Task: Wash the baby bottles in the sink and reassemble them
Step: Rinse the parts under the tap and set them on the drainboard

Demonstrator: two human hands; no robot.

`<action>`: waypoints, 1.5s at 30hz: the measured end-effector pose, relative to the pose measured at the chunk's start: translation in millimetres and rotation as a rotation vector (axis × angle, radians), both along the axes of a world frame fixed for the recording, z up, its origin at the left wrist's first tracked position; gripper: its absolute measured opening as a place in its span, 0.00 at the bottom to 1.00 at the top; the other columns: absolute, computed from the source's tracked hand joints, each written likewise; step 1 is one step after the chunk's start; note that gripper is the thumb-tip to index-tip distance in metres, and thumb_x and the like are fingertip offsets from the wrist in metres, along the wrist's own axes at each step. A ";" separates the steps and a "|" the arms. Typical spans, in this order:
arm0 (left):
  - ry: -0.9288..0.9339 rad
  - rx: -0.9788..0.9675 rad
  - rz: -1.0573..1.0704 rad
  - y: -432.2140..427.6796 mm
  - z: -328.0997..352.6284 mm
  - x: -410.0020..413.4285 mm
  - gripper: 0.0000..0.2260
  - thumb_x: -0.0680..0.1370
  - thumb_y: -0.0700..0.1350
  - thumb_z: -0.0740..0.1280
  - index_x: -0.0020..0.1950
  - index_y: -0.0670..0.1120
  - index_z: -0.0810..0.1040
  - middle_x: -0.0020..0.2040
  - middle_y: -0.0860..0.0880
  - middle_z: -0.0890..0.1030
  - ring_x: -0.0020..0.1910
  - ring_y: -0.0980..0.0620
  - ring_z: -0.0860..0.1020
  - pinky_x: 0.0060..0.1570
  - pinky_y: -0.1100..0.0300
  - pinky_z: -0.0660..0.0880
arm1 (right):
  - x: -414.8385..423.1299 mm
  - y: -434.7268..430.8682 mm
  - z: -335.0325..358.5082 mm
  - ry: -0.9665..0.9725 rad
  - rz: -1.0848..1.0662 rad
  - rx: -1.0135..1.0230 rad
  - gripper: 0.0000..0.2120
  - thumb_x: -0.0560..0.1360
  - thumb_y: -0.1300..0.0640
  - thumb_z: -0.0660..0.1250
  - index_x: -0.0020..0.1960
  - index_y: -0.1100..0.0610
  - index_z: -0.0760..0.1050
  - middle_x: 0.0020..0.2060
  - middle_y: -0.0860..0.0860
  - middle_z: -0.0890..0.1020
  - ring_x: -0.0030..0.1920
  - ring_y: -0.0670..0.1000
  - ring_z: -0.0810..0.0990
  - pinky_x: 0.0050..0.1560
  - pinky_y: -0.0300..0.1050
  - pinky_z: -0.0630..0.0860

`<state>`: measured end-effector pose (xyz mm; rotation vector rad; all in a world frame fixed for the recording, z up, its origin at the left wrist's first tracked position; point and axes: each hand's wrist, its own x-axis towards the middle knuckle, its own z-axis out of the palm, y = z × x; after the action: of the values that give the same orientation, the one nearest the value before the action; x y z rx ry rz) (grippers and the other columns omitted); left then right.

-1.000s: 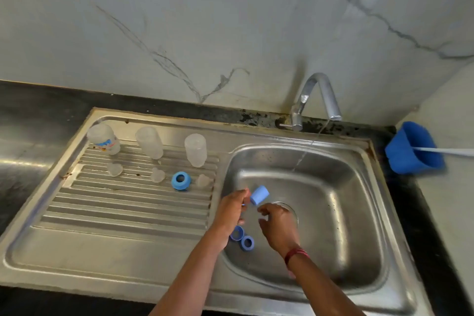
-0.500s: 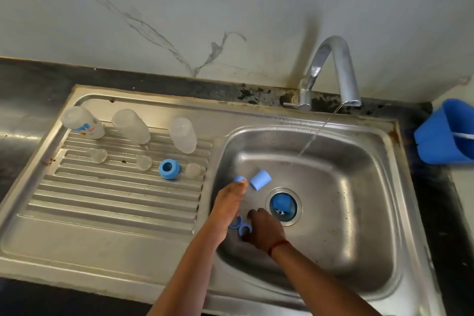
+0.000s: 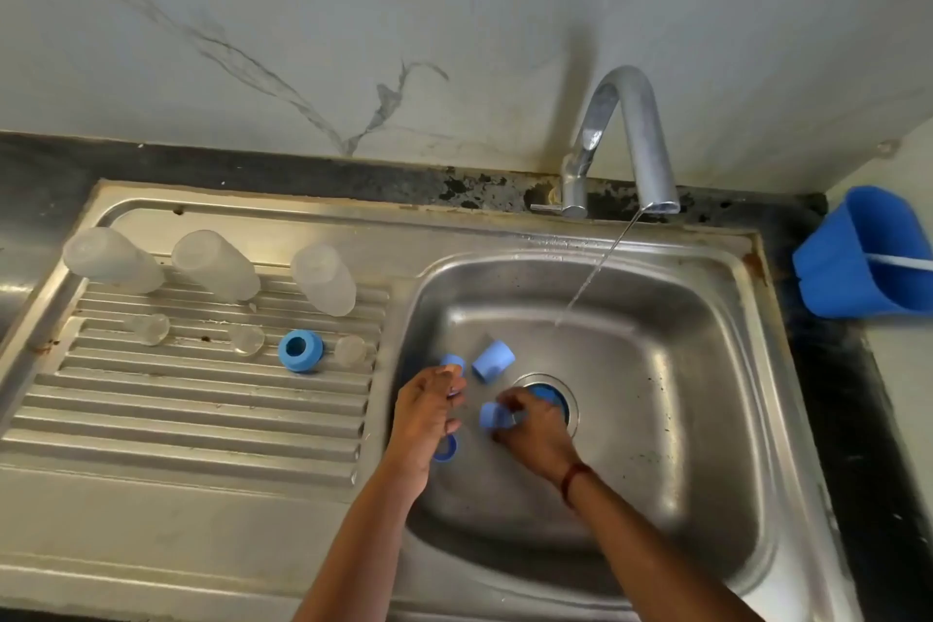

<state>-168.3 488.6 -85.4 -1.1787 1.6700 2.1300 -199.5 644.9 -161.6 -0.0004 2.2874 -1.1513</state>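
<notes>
Sink basin (image 3: pixel 656 419) held the work — right hand (image 3: pixel 537 434) pinched a blue ring (image 3: pixel 490 415) beside the drain (image 3: pixel 561 386); left hand (image 3: pixel 426 414), grip unreadable, hung alongside; blue cap (image 3: pixel 494 365) lay tipped just beyond both — axis running far-right.

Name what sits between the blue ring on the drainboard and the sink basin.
One small clear piece, beside the blue ring, seen in the head view.

Left of the basin (image 3: pixel 681 419), on the drainboard (image 3: pixel 176 419): bottles (image 3: pixel 214 265) in a far row, nipples (image 3: pixel 246 339) nearer, a ring (image 3: pixel 301 351) between the middle and right nipple. Tap (image 3: pixel 631 116) at the far rim. In the basin (near-left part): left hand (image 3: pixel 424 419), right hand (image 3: pixel 537 439) round a held cap (image 3: pixel 492 415), a loose cap (image 3: pixel 494 360) just beyond. Container (image 3: pixel 858 258) far right.
</notes>
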 end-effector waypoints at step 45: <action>0.197 0.062 -0.320 72.1 18.3 -108.1 0.17 0.78 0.54 0.70 0.65 0.51 0.76 0.55 0.47 0.81 0.47 0.51 0.80 0.46 0.54 0.79 | -109.8 62.0 104.0 -0.092 -0.374 -0.455 0.20 0.69 0.44 0.72 0.49 0.60 0.81 0.37 0.55 0.83 0.36 0.52 0.79 0.35 0.43 0.77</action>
<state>-276.4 560.7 -67.0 -0.6487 1.7192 2.1284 -309.3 706.9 -57.6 0.3099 1.9464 -1.8035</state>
